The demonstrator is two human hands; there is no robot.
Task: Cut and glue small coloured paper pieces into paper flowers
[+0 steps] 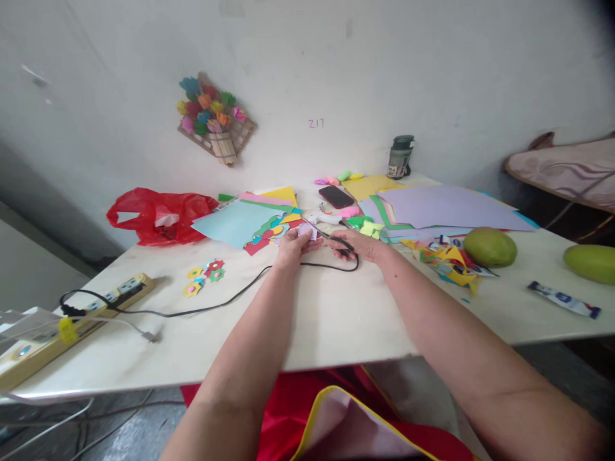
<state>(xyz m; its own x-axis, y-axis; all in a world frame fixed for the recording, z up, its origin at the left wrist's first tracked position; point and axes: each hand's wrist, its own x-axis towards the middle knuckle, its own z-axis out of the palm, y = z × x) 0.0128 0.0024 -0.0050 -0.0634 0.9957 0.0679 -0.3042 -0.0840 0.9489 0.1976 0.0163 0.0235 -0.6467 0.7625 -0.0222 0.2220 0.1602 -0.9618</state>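
Note:
Near the middle of the white table, my left hand pinches a small piece of lilac paper. Close on its right, my right hand is closed round the dark handles of a pair of scissors, whose blades point left toward the paper. Behind my hands lie a white glue gun and a pink piece beside it. Coloured paper scraps are heaped left of the lilac piece. Small paper flowers lie farther left, and green pieces sit behind my right hand.
A black cable runs from the power strip to below my hands. Paper sheets, a phone and a bottle are behind. Two green fruits and a tube lie right, a red bag left.

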